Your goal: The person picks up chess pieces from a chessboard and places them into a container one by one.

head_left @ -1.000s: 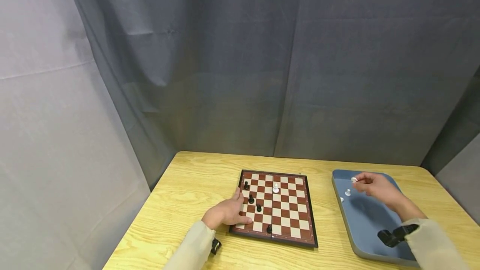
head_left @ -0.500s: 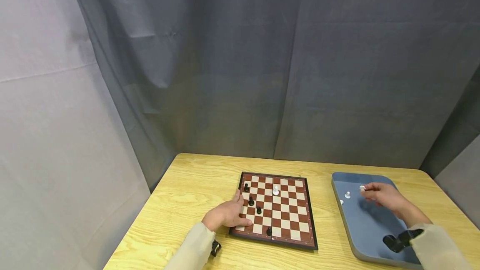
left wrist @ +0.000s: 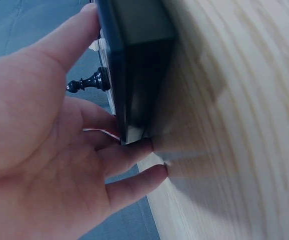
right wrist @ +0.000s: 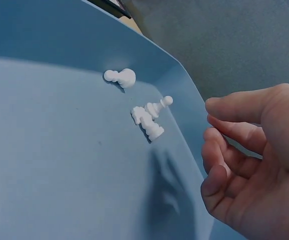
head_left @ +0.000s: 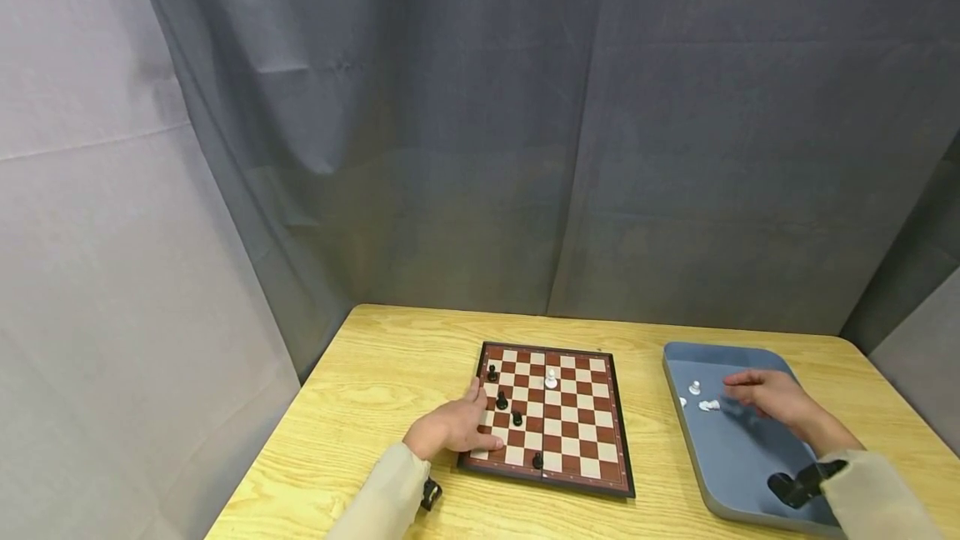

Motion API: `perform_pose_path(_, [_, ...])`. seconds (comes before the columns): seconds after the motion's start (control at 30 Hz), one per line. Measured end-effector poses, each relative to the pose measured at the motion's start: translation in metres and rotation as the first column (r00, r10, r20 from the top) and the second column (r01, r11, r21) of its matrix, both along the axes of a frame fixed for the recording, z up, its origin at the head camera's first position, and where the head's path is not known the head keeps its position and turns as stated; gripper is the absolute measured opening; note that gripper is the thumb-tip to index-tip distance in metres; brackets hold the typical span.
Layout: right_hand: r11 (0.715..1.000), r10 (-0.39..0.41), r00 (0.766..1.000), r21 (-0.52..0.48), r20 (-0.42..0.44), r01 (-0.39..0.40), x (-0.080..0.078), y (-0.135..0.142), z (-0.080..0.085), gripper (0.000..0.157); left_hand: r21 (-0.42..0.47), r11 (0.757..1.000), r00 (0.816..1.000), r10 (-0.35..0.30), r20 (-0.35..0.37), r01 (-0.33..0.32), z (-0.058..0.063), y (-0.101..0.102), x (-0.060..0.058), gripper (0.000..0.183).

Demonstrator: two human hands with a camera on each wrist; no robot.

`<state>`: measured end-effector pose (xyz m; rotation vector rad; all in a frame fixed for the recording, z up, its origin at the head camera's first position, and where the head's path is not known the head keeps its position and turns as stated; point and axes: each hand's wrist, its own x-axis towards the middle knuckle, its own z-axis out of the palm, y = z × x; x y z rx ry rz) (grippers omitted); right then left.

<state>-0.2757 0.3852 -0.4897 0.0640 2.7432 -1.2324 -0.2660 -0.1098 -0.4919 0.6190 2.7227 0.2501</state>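
A white chess knight [head_left: 708, 405] lies on its side in a blue tray [head_left: 753, 477] at the lower right of the head camera's frame, just beside a standing white pawn [head_left: 694, 387]. A third white piece [head_left: 683, 401] sits against the tray's left wall, partly hidden by the rim. To the right of the knight, a person's right hand [head_left: 780, 407] hovers over the tray, fingers loosely bent and holding nothing. At lower centre, the left hand [head_left: 456, 426], fingers extended and thumb spread, rests on the left edge of a brown-and-cream chessboard [head_left: 590, 448]. Four black pieces [head_left: 502, 400] dot the board's left half; another white piece [head_left: 551, 378] stands near its top centre. Beneath board and tray is a wood-grain table [head_left: 405, 344], with a dark grey curtain [head_left: 465, 123] behind and pale cloth [head_left: 112, 273] at left.
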Motion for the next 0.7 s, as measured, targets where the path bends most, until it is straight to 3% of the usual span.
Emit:
perform_pose_path(0.3, [0.998, 0.041, 0.997, 0.056, -0.060, -0.038, -0.003, -0.012, 0.002, 0.052, -0.003, 1.000, 1.000, -0.001, 0.005, 0.001, 0.000, -0.001, 0.000, 0.094])
perform_pose_path(0.47, [0.996, 0.073, 0.988, 0.070, -0.133, -0.064, -0.003, -0.038, 0.010, 0.049, -0.003, 1.000, 1.000, 0.000, 0.007, 0.000, -0.001, -0.001, -0.001, 0.094])
perform_pose_path(0.7, [0.986, 0.160, 0.968, -0.005, -0.195, -0.164, -0.006, -0.083, 0.023, 0.040, -0.015, 1.000, 1.000, -0.009, -0.007, 0.009, -0.002, 0.000, -0.003, 0.094])
